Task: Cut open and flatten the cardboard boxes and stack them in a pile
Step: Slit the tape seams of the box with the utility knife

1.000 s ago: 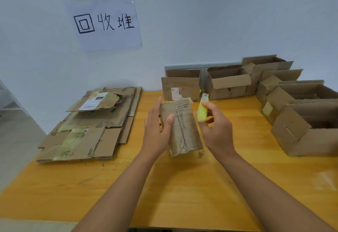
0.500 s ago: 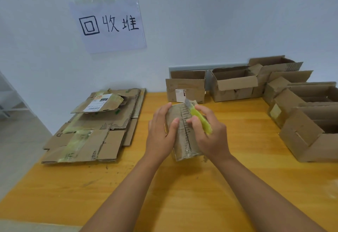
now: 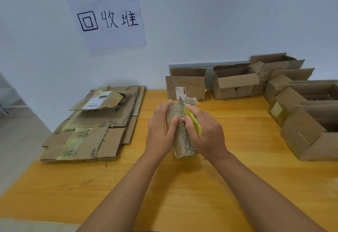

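Far left of the hands, on the counter (image 3: 182, 186): a pile of flattened cardboard (image 3: 91, 131), a labelled piece on top. Left hand (image 3: 161, 131) wrapped round the small taped box (image 3: 181, 138), thumb on its upper face, box held just above the counter between both hands. Right hand (image 3: 204, 133) closed round a yellow-green utility knife (image 3: 192, 118), blade tip at the far end of the box. Beyond and to the right of the hands: several open cardboard boxes (image 3: 236, 83), standing along the wall and the right edge.
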Action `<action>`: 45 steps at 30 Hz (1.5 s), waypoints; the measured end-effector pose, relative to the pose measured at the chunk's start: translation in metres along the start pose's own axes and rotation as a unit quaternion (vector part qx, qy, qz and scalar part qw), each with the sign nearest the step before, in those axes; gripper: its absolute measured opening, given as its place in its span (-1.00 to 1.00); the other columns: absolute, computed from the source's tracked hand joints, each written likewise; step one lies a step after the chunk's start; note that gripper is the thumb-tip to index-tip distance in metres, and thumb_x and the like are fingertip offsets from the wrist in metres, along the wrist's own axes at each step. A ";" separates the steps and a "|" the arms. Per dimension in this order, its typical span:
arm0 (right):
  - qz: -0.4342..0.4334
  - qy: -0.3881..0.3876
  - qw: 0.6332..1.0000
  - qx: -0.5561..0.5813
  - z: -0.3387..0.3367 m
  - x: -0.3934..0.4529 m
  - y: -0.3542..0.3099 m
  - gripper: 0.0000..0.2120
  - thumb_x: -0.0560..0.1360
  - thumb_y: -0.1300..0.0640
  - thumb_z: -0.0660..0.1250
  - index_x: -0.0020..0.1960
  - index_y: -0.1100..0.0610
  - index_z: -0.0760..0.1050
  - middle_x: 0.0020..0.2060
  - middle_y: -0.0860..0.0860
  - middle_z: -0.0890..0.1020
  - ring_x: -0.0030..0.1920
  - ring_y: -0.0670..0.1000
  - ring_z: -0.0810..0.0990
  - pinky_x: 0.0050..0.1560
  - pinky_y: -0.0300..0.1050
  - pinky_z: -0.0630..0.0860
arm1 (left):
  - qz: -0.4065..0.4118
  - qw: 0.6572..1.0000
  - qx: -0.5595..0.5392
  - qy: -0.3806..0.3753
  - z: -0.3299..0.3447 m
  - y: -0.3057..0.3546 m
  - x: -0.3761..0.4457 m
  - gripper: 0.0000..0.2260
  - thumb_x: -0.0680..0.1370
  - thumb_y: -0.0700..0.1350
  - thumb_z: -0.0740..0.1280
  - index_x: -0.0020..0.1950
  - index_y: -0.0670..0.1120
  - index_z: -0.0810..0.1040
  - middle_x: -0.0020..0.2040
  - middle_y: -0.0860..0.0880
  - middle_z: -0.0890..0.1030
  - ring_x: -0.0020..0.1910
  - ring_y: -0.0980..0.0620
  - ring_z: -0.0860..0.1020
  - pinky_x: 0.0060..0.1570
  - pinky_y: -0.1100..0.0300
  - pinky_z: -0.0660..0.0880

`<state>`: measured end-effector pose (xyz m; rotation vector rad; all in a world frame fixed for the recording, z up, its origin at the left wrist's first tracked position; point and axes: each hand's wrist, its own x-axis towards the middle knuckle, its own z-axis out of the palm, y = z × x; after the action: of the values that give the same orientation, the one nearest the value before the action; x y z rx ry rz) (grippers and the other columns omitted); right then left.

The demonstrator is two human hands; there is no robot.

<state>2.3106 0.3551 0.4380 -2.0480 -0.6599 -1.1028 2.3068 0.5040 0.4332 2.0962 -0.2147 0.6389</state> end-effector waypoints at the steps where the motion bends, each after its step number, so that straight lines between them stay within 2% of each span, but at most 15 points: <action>1: -0.005 0.000 1.000 -0.006 0.000 0.000 0.000 -0.67 0.61 0.10 0.24 0.29 0.24 0.53 -0.01 0.11 0.69 -0.08 0.03 0.65 -0.22 -0.06 0.61 | 0.000 1.000 0.001 0.000 0.000 0.000 0.000 -0.58 0.61 0.13 0.19 0.46 0.26 0.22 0.40 0.18 0.37 0.30 0.04 0.41 0.17 -0.11 0.51; 8: -0.034 -0.007 0.999 -0.032 0.001 0.001 -0.004 -0.66 0.59 0.10 0.25 0.25 0.26 0.58 -0.04 0.11 0.71 -0.08 0.05 0.64 -0.16 -0.08 0.59 | -0.011 1.000 0.009 -0.001 0.000 0.001 0.001 -0.57 0.61 0.15 0.18 0.47 0.27 0.22 0.43 0.17 0.35 0.32 0.03 0.39 0.19 -0.10 0.50; 12: -0.003 0.000 0.999 -0.041 0.005 0.002 -0.007 -0.66 0.59 0.09 0.23 0.23 0.28 0.58 -0.07 0.12 0.69 -0.12 0.07 0.59 -0.18 -0.08 0.55 | -0.012 1.000 0.010 0.002 -0.001 0.001 0.001 -0.57 0.61 0.16 0.17 0.47 0.26 0.22 0.43 0.15 0.36 0.32 0.01 0.40 0.20 -0.10 0.49; 16: -0.002 -0.005 0.999 -0.042 0.005 0.003 -0.008 -0.68 0.59 0.11 0.22 0.21 0.28 0.57 -0.05 0.14 0.67 -0.08 0.09 0.58 -0.10 -0.09 0.54 | -0.013 1.000 0.016 0.004 -0.001 0.001 0.001 -0.56 0.60 0.19 0.14 0.48 0.25 0.22 0.44 0.11 0.37 0.31 0.00 0.40 0.20 -0.10 0.49; 25: -0.010 -0.030 0.999 -0.035 0.000 -0.001 -0.007 -0.68 0.59 0.13 0.20 0.20 0.30 0.57 -0.08 0.15 0.65 -0.11 0.10 0.60 -0.11 -0.06 0.56 | -0.021 1.000 0.016 0.005 -0.001 0.004 0.000 -0.55 0.60 0.16 0.14 0.50 0.24 0.21 0.45 0.10 0.37 0.33 -0.02 0.39 0.21 -0.09 0.49; 33: -0.039 -0.040 0.996 -0.070 -0.003 -0.004 -0.012 -0.71 0.53 0.18 0.21 0.11 0.31 0.59 -0.14 0.15 0.65 -0.19 0.13 0.61 -0.25 0.05 0.60 | -0.032 0.999 0.021 0.005 -0.001 0.001 0.004 -0.54 0.60 0.18 0.13 0.51 0.23 0.21 0.45 0.09 0.37 0.33 -0.01 0.40 0.22 -0.06 0.48; 35: -0.047 -0.041 0.995 -0.081 -0.004 -0.006 -0.013 -0.73 0.51 0.20 0.22 0.08 0.32 0.60 -0.18 0.15 0.64 -0.23 0.14 0.59 -0.28 0.05 0.59 | -0.033 0.999 0.023 0.005 0.000 0.001 0.005 -0.54 0.60 0.17 0.13 0.51 0.22 0.21 0.45 0.10 0.37 0.33 -0.01 0.40 0.21 -0.03 0.48; 38: -0.052 -0.051 0.993 -0.096 -0.005 -0.013 -0.013 -0.74 0.48 0.22 0.24 0.05 0.32 0.61 -0.22 0.13 0.62 -0.26 0.14 0.58 -0.30 0.04 0.57 | -0.049 0.999 0.012 0.007 0.000 -0.002 0.009 -0.53 0.60 0.19 0.13 0.51 0.24 0.20 0.42 0.12 0.39 0.28 -0.01 0.43 0.18 -0.09 0.51; 45: -0.032 -0.072 0.991 -0.105 -0.011 -0.020 -0.015 -0.74 0.47 0.17 0.24 0.04 0.27 0.61 -0.22 0.10 0.62 -0.24 0.11 0.57 -0.25 -0.06 0.54 | -0.091 0.996 -0.012 0.017 0.002 -0.002 0.020 -0.58 0.63 0.10 0.22 0.49 0.22 0.23 0.34 0.09 0.43 0.20 0.04 0.50 0.13 -0.04 0.56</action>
<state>2.2850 0.3539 0.4305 -2.3175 -0.7103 -1.1087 2.3250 0.5053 0.4415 2.0514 -0.0121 0.5586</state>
